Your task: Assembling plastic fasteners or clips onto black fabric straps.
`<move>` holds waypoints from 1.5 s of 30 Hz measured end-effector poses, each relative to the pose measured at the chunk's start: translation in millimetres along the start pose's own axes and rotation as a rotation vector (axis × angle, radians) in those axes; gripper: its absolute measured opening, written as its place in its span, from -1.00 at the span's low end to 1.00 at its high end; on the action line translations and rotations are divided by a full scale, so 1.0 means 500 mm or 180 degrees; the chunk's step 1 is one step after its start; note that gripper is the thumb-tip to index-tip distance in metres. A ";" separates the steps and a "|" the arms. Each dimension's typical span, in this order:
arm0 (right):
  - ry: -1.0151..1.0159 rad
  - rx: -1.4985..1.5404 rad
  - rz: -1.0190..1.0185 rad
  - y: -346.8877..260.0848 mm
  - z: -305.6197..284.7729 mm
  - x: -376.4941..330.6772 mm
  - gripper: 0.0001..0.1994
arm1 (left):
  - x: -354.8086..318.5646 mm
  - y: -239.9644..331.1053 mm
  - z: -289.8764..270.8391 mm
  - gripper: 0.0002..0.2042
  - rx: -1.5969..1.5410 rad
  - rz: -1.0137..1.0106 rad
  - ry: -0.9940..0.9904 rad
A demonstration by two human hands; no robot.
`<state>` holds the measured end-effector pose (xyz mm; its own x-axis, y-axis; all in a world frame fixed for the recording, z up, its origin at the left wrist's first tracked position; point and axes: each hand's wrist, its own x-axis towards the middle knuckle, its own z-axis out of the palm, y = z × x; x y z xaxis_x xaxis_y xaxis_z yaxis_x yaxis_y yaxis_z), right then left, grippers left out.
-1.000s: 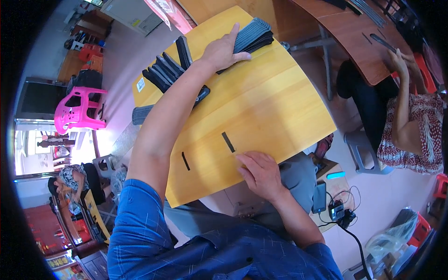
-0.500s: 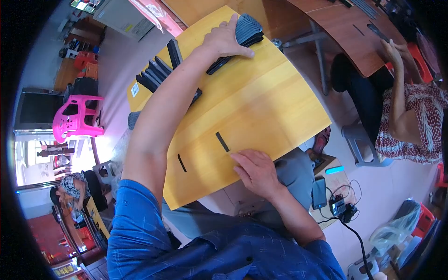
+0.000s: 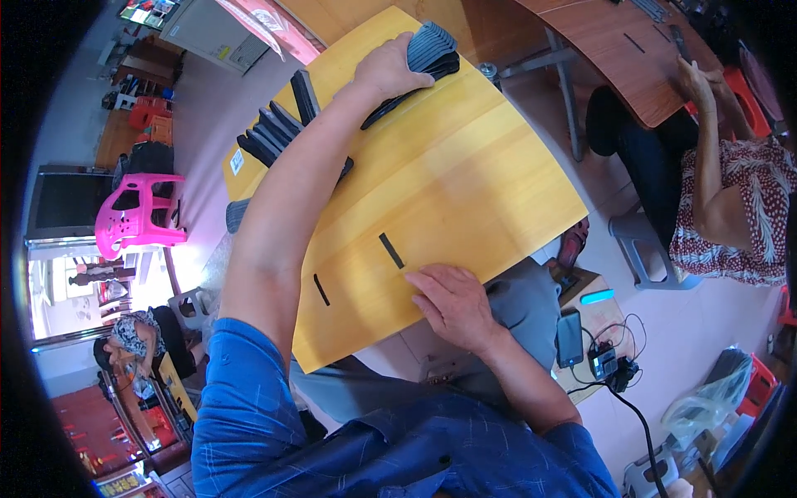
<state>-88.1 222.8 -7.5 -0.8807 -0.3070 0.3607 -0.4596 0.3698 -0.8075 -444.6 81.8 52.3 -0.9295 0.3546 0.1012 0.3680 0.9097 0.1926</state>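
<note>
Blue-grey ribbed stack (image 3: 430, 48) sits at the top centre of the frame, on the yellow worktop (image 3: 490, 158), with black pieces (image 3: 446, 65) layered against its lower side. The left hand (image 3: 390, 70) has its grip around the stack's left end, thumb along the lower side, fingers toward the upper side. The right hand (image 3: 455, 307) is at the worktop's near edge, just below the frame's centre, its grip released and fingers loosely bent. Just beside its fingertips lies a short black strip (image 3: 391, 251); a second black strip (image 3: 321, 290) lies farther left. Dark bundles (image 3: 267, 133) sit in a row left of the upper centre, partly hidden by the left forearm (image 3: 282, 199). At the right of the frame, a co-worker (image 3: 730, 212) sits at a brown table (image 3: 610, 75).
</note>
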 end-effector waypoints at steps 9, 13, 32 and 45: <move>0.0022 -0.0014 -0.0042 -0.001 0.004 0.001 -0.63 | -0.001 -0.003 0.001 0.08 0.0130 -0.0123 -0.0053; 0.0043 -0.0006 0.0001 -0.001 0.002 -0.001 -0.64 | -0.007 0.017 -0.013 0.12 0.0229 -0.0154 -0.0421; 0.0098 -0.0016 -0.0106 -0.009 -0.001 0.006 -0.63 | -0.349 -0.116 -0.171 -0.51 -0.0556 -0.0616 -0.0464; 0.0801 0.0246 -0.0135 -0.032 0.020 0.008 -0.85 | -0.499 -0.123 -0.109 -0.72 0.0451 -0.0648 -0.0271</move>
<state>-83.0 207.2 2.0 -0.8660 -0.0895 0.4920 -0.4952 0.2903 -0.8188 -234.1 -74.4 68.2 -0.9850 0.1726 -0.0093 0.1717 0.9832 0.0615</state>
